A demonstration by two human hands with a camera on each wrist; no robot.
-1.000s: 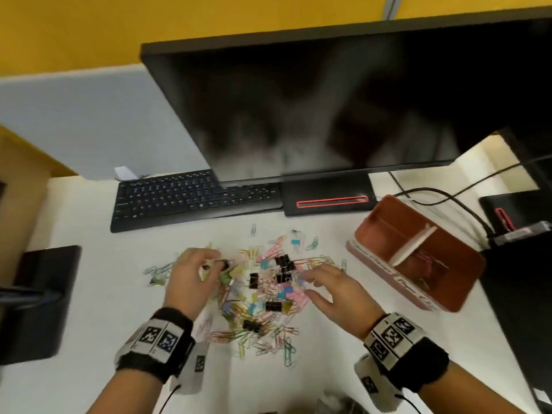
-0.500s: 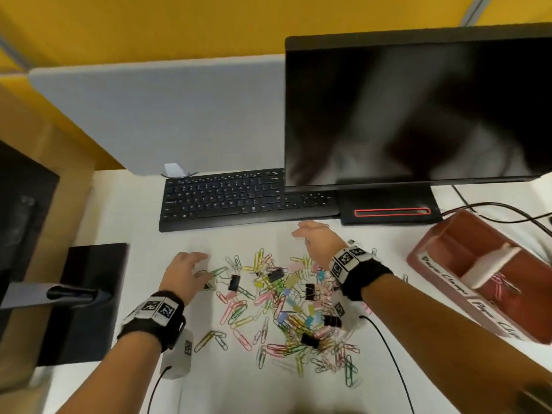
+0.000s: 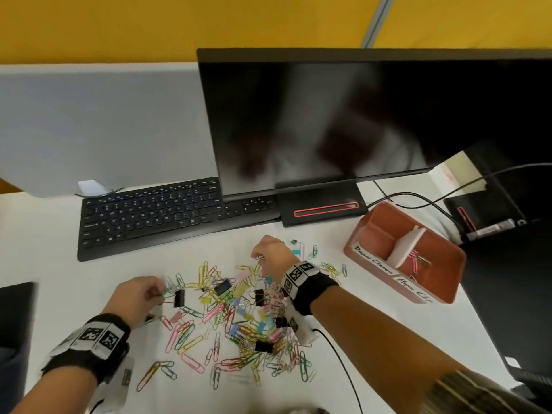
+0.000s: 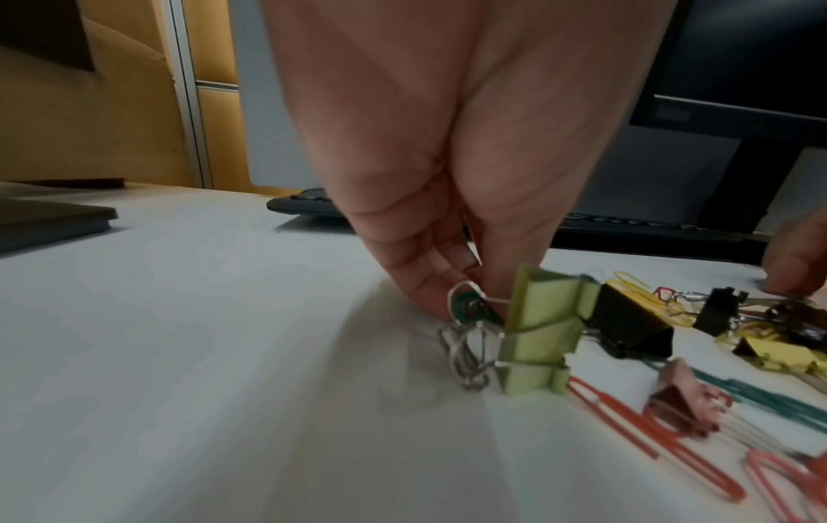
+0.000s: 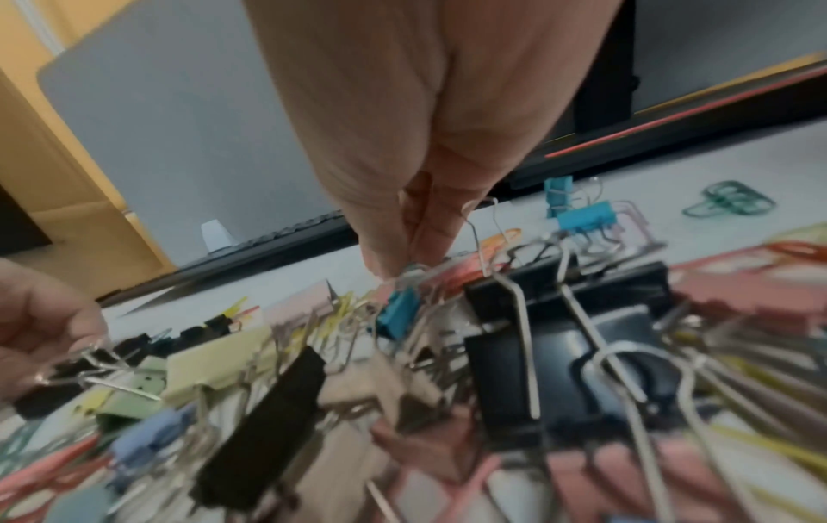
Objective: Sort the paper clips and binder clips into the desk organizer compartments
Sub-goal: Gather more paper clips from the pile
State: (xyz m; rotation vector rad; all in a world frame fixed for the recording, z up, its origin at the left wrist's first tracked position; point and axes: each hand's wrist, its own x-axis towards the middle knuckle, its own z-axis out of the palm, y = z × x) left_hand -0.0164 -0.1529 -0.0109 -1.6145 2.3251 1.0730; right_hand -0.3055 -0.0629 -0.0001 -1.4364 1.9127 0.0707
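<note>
A heap of coloured paper clips and binder clips (image 3: 239, 315) lies on the white desk. The red-brown organizer (image 3: 448, 282) stands to its right, split by a white divider (image 3: 406, 249). Its right compartment holds several paper clips (image 3: 418, 259). At the heap's left edge my left hand (image 3: 161, 294) pinches a green paper clip (image 4: 465, 306) beside light green binder clips (image 4: 537, 329). At the far edge my right hand (image 3: 259, 258) pinches the wire handle of a small blue binder clip (image 5: 396, 318), which is slightly raised.
A black keyboard (image 3: 155, 213) and a monitor (image 3: 358, 121) on its stand (image 3: 322, 204) sit behind the heap. Cables (image 3: 418, 201) run behind the organizer to a black device (image 3: 493, 216). A dark flat object (image 3: 15, 324) lies at the left edge.
My right hand moved from the heap's right side to its far edge and pinched a blue binder clip. The left hand stayed at the left edge. The head view shifted.
</note>
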